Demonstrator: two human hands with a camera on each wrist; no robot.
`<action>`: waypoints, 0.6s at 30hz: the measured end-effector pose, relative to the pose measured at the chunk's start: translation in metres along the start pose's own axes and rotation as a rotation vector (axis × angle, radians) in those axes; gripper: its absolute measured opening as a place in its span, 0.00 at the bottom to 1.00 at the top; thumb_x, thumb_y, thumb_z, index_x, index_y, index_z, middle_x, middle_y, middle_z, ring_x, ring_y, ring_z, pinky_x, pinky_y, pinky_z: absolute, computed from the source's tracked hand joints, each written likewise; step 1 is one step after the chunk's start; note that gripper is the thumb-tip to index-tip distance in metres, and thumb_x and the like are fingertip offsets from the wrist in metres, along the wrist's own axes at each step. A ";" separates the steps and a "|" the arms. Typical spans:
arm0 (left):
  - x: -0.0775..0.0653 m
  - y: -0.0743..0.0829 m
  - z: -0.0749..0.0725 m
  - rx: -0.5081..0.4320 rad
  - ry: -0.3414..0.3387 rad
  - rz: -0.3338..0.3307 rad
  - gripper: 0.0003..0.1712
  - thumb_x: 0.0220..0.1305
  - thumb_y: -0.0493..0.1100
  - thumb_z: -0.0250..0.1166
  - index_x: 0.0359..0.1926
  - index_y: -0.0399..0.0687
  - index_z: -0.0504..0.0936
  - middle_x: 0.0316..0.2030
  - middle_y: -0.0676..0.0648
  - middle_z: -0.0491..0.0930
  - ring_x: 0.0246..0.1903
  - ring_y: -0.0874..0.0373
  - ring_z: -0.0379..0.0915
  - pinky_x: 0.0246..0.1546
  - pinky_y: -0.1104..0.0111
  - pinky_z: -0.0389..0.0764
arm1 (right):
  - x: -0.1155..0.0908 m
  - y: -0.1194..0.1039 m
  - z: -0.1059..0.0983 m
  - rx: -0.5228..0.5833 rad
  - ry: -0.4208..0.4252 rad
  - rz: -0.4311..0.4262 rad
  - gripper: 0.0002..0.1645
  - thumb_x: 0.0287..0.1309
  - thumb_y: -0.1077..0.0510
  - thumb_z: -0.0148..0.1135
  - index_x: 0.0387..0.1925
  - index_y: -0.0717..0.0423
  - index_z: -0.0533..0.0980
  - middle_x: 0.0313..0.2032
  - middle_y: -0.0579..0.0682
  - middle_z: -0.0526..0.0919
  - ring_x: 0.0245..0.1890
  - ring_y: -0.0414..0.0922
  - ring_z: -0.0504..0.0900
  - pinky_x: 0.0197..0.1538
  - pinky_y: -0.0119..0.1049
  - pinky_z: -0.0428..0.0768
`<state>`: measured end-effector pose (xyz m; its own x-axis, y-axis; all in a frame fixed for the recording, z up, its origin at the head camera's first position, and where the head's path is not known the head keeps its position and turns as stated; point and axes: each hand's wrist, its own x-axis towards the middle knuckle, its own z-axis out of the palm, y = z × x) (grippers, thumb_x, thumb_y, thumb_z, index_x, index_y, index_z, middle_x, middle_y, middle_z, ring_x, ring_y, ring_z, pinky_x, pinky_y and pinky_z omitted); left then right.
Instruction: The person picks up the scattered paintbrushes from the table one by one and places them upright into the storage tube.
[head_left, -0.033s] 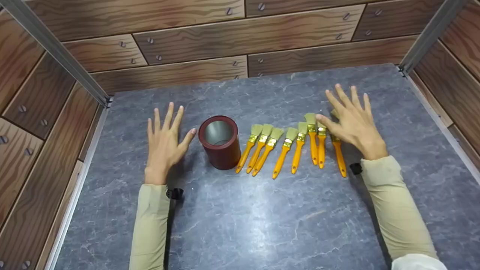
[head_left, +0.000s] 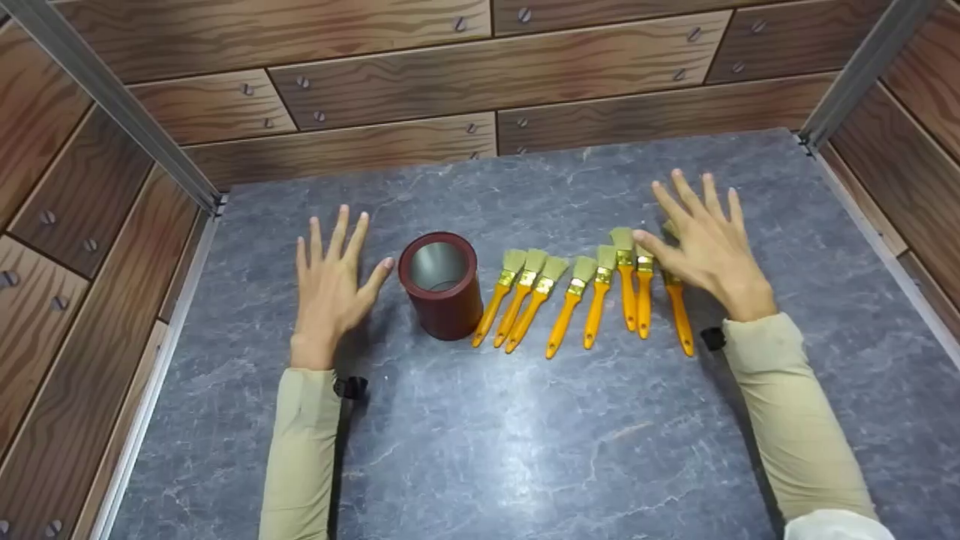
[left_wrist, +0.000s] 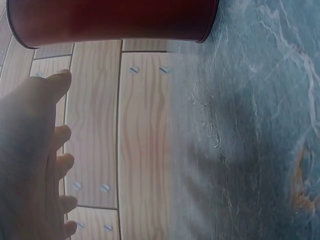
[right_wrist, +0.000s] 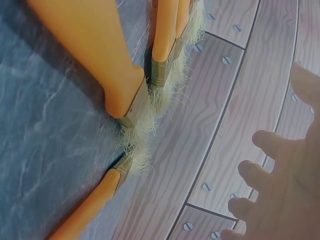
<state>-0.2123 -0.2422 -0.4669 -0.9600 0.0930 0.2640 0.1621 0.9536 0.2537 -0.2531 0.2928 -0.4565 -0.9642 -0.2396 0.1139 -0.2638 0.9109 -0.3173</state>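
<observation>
In the head view my left hand (head_left: 328, 296) is held flat with fingers spread, left of a dark red cylindrical holder (head_left: 448, 311). The holder stands upright, its grey inside visible through the open top, and my thumb points toward its rim. Several paintbrushes (head_left: 564, 319) with orange handles and pale bristles lie in a row right of it, bristles away from me. My right hand (head_left: 712, 255) spreads over the row's right end and partly hides the rightmost brush (head_left: 679, 319). Neither hand holds anything. The right wrist view shows brush handles (right_wrist: 85, 45) close up, with my fingers (right_wrist: 270, 145) apart from them.
A grey marbled tabletop (head_left: 495, 450) lies beneath everything. Wood-patterned panels (head_left: 390, 97) wall the back and both sides, with metal posts (head_left: 127, 112) at the corners. A small black device (head_left: 350, 388) sits at each wrist.
</observation>
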 end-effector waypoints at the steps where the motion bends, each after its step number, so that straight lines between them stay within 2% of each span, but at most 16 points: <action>1: 0.000 0.000 0.000 -0.005 0.004 0.002 0.48 0.76 0.77 0.47 0.87 0.65 0.51 0.87 0.50 0.43 0.85 0.33 0.29 0.83 0.35 0.35 | 0.000 0.000 -0.001 0.002 0.002 0.000 0.53 0.74 0.21 0.43 0.87 0.42 0.47 0.87 0.52 0.37 0.85 0.64 0.27 0.81 0.68 0.21; 6: -0.002 0.001 -0.001 -0.014 0.012 -0.002 0.48 0.76 0.78 0.47 0.87 0.66 0.51 0.87 0.50 0.43 0.85 0.34 0.28 0.83 0.35 0.35 | -0.002 -0.001 -0.006 0.020 0.003 0.004 0.53 0.75 0.22 0.44 0.87 0.44 0.48 0.87 0.53 0.37 0.85 0.66 0.28 0.81 0.67 0.20; 10: -0.004 0.001 -0.002 -0.053 0.020 0.007 0.47 0.76 0.77 0.48 0.87 0.65 0.52 0.87 0.50 0.44 0.85 0.35 0.29 0.84 0.36 0.36 | -0.005 -0.001 -0.010 0.069 0.011 0.014 0.52 0.76 0.26 0.49 0.86 0.49 0.52 0.86 0.61 0.43 0.84 0.71 0.34 0.82 0.70 0.25; 14: -0.003 0.000 -0.002 -0.163 0.055 0.054 0.44 0.78 0.73 0.51 0.86 0.67 0.53 0.87 0.52 0.47 0.86 0.38 0.33 0.84 0.38 0.39 | -0.006 -0.002 -0.015 0.118 0.050 0.010 0.47 0.78 0.38 0.58 0.84 0.56 0.56 0.82 0.70 0.53 0.82 0.75 0.46 0.80 0.76 0.41; 18: -0.002 0.000 0.000 -0.318 0.086 0.108 0.41 0.79 0.68 0.55 0.86 0.67 0.55 0.85 0.55 0.52 0.86 0.43 0.39 0.84 0.38 0.44 | -0.009 -0.002 -0.021 0.143 0.064 0.012 0.44 0.78 0.46 0.61 0.84 0.58 0.58 0.79 0.72 0.60 0.77 0.75 0.59 0.74 0.78 0.58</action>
<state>-0.2103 -0.2423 -0.4670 -0.9130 0.1511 0.3789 0.3377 0.8011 0.4942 -0.2430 0.3000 -0.4368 -0.9648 -0.2029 0.1673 -0.2578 0.8555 -0.4491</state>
